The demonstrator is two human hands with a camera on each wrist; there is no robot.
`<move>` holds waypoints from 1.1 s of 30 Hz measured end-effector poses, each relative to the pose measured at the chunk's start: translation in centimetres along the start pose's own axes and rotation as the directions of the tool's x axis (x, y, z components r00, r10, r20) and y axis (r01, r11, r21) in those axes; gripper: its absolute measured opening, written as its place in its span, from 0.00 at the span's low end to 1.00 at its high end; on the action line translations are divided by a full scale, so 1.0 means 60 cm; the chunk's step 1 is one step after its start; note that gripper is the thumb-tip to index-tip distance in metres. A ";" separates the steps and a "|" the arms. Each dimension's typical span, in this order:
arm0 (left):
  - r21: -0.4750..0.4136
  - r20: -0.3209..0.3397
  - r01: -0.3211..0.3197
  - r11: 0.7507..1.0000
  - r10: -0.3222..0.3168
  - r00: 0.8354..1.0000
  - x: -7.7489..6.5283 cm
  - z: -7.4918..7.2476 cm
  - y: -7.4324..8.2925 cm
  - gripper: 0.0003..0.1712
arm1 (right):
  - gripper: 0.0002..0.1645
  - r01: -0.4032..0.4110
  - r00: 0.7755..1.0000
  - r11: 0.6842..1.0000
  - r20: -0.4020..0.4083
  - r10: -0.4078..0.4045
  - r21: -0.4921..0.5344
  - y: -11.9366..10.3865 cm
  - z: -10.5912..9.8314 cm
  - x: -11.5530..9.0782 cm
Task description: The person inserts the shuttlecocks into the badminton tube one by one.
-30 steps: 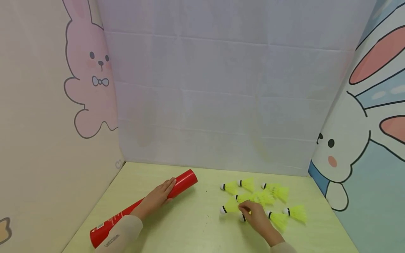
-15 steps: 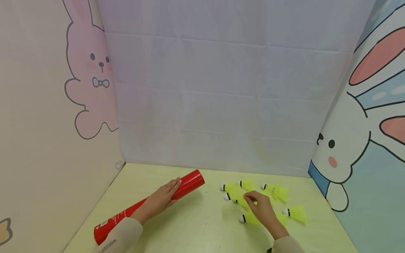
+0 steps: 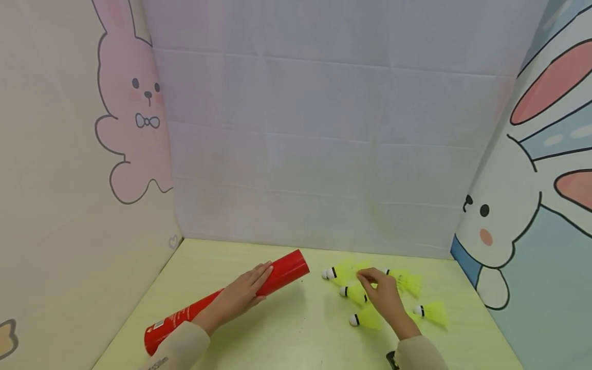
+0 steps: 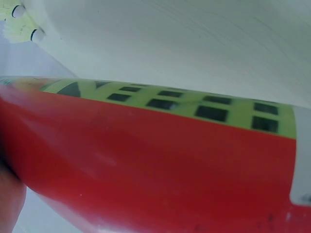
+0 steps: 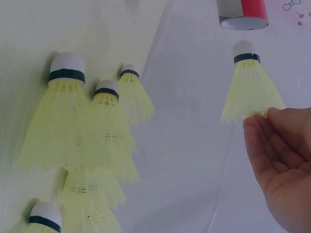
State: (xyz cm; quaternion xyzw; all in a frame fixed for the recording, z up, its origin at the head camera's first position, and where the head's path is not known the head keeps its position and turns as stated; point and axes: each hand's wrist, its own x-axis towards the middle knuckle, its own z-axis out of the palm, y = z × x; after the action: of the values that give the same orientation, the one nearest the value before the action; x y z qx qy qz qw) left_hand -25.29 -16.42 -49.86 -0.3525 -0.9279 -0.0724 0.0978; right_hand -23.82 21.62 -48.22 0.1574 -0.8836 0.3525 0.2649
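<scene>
A long red shuttlecock tube [image 3: 289, 270] slants across the left of the table in the head view. My left hand [image 3: 240, 295] grips it near its upper right end, fingers over the top and thumb along the near side. In the left wrist view the tube [image 4: 146, 160] fills most of the picture. My right hand [image 3: 381, 293] pinches the skirt edge of a yellow shuttlecock [image 3: 343, 271]. In the right wrist view this shuttlecock [image 5: 250, 90] is off the table, its white cork just short of the tube's open end [image 5: 243, 23].
Several yellow shuttlecocks lie on the pale table, among them one at the front [image 3: 367, 317], one at the right [image 3: 433, 311] and a pair behind my hand [image 3: 409, 281]. A pale cloth wall [image 3: 314, 154] closes off the back. Printed rabbit panels stand left and right.
My left hand has shifted the tube to the right, towards the shuttlecocks. My right hand has carried its pinched shuttlecock up and away from the table's front.
</scene>
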 end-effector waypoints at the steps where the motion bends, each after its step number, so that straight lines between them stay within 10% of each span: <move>1: 0.007 -0.005 -0.008 1.000 0.008 1.000 0.000 -0.001 0.002 0.49 | 0.04 0.001 1.000 1.000 -0.002 -0.001 0.005 -0.001 0.000 0.001; 33: 0.106 -0.109 -0.185 0.977 0.196 0.974 0.016 -0.015 0.034 0.48 | 0.05 -0.004 1.000 0.991 -0.010 0.005 0.134 -0.033 0.025 0.027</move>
State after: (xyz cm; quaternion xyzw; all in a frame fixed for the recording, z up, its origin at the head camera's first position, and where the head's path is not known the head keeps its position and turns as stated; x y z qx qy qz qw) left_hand -24.50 -14.50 -48.64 -0.4300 -0.8847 -0.0391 0.1760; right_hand -24.73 19.02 -47.10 0.1708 -0.8570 0.4124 0.2577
